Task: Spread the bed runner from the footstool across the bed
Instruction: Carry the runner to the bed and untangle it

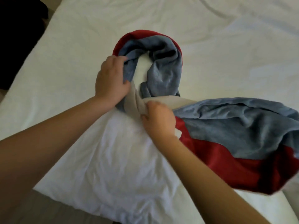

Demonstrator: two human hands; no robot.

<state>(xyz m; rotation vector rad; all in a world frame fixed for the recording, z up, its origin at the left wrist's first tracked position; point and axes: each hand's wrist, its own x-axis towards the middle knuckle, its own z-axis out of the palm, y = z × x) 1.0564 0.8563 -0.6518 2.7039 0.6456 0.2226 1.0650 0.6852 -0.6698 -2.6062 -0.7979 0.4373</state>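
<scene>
White pillow (105,159) on white-sheeted bed (226,46), left hand (110,80) gripping looped blue-grey and red plush bed runner (226,126), right hand (157,122) pinching its pale lining.

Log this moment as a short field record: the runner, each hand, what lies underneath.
item: blue-grey and red plush bed runner, bunched and twisted into a loop, not spread
left: left hand grips the loop's left side
right: right hand pinches the beige lining where the cloth crosses
underneath: white fabric pillow below the forearms, on wrinkled white bed sheet
</scene>
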